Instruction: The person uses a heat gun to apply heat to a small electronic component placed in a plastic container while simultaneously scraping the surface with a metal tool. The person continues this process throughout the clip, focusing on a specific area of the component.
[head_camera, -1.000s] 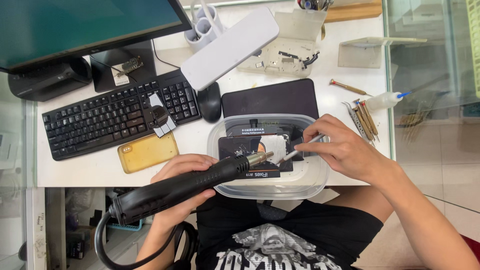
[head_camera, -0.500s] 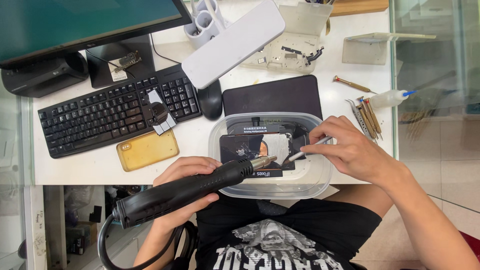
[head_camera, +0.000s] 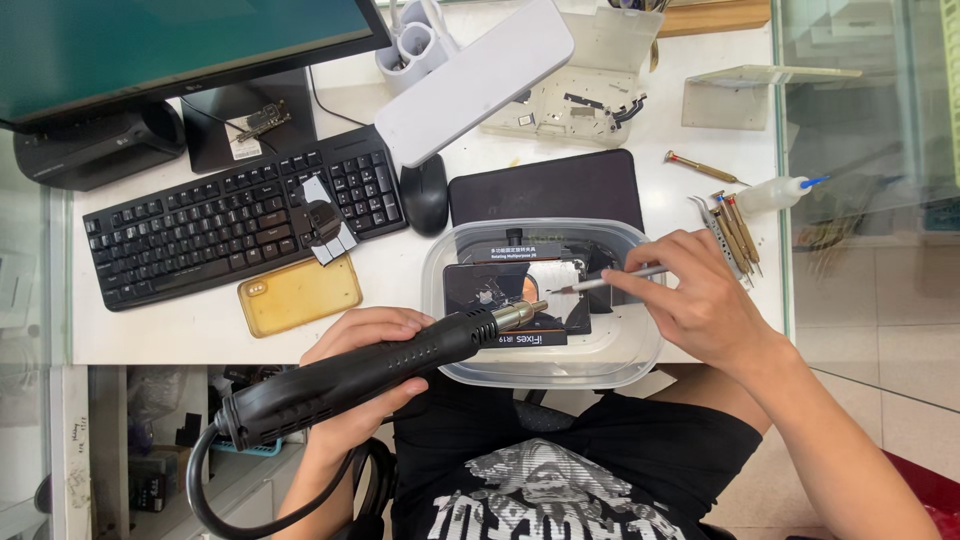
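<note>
Here, white desk (head_camera: 640, 120), glass partition (head_camera: 860, 200) alongside.

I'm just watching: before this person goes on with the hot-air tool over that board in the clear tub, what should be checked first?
1. Left hand grips the hot-air tool firmly: ok.
2. Nozzle aimed at the board: ok.
3. Right hand holds tweezers tip at the board: ok.
4. Board sits inside the clear tub: ok.
5. Air running hot: cannot tell.
6. Cord hangs free below: ok.
</note>
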